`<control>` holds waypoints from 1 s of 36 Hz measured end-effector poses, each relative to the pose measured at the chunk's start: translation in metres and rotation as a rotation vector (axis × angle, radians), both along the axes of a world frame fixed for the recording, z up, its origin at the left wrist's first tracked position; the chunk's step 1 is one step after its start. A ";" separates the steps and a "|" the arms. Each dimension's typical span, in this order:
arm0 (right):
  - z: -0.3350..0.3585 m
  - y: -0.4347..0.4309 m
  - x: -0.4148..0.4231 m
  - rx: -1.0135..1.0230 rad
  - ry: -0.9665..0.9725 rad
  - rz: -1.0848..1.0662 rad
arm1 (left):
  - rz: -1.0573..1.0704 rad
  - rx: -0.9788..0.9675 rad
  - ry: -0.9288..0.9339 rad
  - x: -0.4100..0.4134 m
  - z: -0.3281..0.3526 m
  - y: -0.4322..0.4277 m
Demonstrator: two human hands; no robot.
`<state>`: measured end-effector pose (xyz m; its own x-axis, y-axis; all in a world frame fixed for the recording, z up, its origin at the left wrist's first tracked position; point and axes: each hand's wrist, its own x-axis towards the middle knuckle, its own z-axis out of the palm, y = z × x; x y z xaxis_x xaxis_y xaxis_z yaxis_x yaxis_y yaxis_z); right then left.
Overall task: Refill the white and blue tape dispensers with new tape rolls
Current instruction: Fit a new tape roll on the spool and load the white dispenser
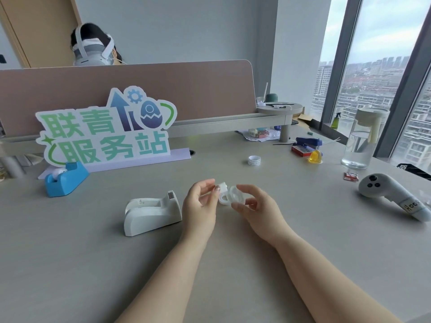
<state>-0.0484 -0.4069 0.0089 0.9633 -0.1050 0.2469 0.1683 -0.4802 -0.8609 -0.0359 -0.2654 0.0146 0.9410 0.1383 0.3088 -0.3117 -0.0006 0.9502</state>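
Note:
A white tape dispenser point(151, 212) stands on the grey desk, its roll bay empty, just left of my hands. My left hand point(200, 203) pinches a small white plastic spindle point(223, 188). My right hand point(255, 206) holds a clear tape roll point(235, 194) against that spindle, above the desk. A blue tape dispenser point(65, 180) with a roll in it sits at the far left, below the sign. A used white tape core point(254, 160) lies farther back on the desk.
A large cut-out sign point(105, 127) stands at the back left before a partition point(205, 89). To the right are a white controller point(394, 194), a water bottle point(362, 138), a blue stapler point(307, 142), a yellow jelly cup point(314, 157) and a red wrapper point(351, 176). A person sits behind the partition.

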 end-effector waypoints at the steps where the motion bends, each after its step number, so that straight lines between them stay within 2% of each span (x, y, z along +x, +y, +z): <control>1: -0.002 0.000 0.001 -0.104 0.013 -0.019 | 0.001 0.007 -0.010 0.000 0.000 0.000; 4: -0.008 0.000 0.002 -0.347 -0.002 -0.024 | 0.005 0.060 -0.031 -0.001 -0.001 -0.001; 8: -0.008 0.000 0.004 -0.386 -0.011 -0.020 | 0.010 0.102 -0.034 -0.001 -0.002 0.000; 17: 0.007 -0.002 -0.003 0.168 -0.079 0.049 | -0.073 0.160 -0.010 -0.001 -0.004 0.002; 25: 0.005 -0.004 0.001 0.362 -0.049 0.082 | -0.115 0.232 -0.015 -0.004 -0.002 0.002; 27: 0.005 -0.008 0.004 0.377 -0.063 0.029 | -0.050 0.379 0.000 0.000 -0.005 0.005; 30: 0.004 -0.012 0.007 0.366 -0.088 -0.030 | 0.077 0.748 0.037 0.004 -0.009 0.007; 36: -0.001 -0.013 0.012 0.352 -0.071 -0.104 | 0.038 0.983 0.094 0.000 -0.007 -0.002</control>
